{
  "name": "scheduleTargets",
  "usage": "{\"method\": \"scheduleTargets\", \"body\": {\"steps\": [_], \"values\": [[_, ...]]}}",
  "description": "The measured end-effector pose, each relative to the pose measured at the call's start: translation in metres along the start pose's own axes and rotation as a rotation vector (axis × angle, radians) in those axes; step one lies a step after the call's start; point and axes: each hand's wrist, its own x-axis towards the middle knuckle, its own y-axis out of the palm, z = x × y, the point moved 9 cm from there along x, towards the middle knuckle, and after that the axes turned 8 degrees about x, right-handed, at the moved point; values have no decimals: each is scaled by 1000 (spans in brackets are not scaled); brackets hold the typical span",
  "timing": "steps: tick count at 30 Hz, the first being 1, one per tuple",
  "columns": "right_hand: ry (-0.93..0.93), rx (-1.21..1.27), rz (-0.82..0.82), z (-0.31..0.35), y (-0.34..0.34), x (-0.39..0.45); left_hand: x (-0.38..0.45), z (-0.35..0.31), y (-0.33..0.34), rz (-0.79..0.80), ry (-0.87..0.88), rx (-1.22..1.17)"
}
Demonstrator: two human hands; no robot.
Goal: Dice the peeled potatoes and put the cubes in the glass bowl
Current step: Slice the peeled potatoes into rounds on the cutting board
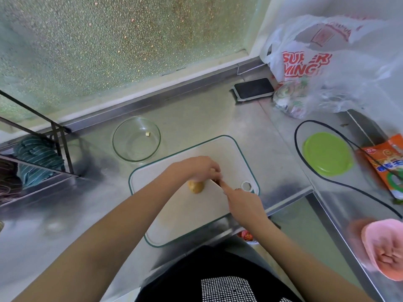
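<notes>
A peeled yellow potato (195, 186) lies on the white cutting board (229, 153) with a green edge. My left hand (196, 168) is curled over the potato's right part and holds it down. My right hand (244, 203) grips a knife (215, 182), forefinger stretched along its back. The blade is seen edge-on, right beside my left fingers, and its handle is hidden in my palm. The glass bowl (122, 153) stands behind the board to the left with one small potato cube (148, 134) in it.
On the steel counter, a dark flat device (254, 89) and a plastic bag (316, 62) sit at the back right. A green lid (327, 153), a black cable (305, 168), an orange packet (386, 162) and a pink cloth (386, 249) lie right. A black rack (58, 147) stands left.
</notes>
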Motion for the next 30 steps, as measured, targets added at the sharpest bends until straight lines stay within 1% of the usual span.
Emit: {"method": "scheduleTargets", "body": {"steps": [3, 6, 9, 11, 13, 15, 18, 20, 23, 25, 26, 27, 28, 29, 30], "values": [[-15, -62, 21, -3, 3, 0, 4, 2, 0, 40, 1, 7], [0, -42, 43, -6, 8, 0, 9, 0, 0, 48, -3, 57], [23, 15, 35, -7, 5, -2, 19, -1, -4, 12, -44, 128], [55, 35, 18, -9, -7, -7, 26, -1, -10, -35, -51, 121], [67, 27, 23, -14, -17, -13, 33, -6, -14, -57, -25, 120], [53, 3, 39, -21, -21, -20, 39, -12, -18, -79, 23, 168], [-22, -25, 89, -26, -8, -34, 44, -24, -36, -130, 119, 230], [-13, 23, 83, -33, 1, -41, 47, -30, -42, -131, 178, 232], [23, 76, 97, -43, 13, -43, 49, -32, -28, -99, 222, 274], [40, 89, 111, -43, 14, -44, 47, -23, -18, -113, 206, 191], [45, 88, 111, -42, 12, -44, 42, -16, -21, -179, 184, 82], [56, 86, 108, -42, 10, -44, 34, -6, -30, -308, 153, -39], [72, 90, 103, -41, 8, -44, 21, 8, -39, -477, 101, -146], [94, 95, 87, -41, 7, -43, 2, 27, -44, -644, 16, -235], [110, 101, 57, -40, 5, -42, -19, 46, -40, -756, -85, -312]]}}
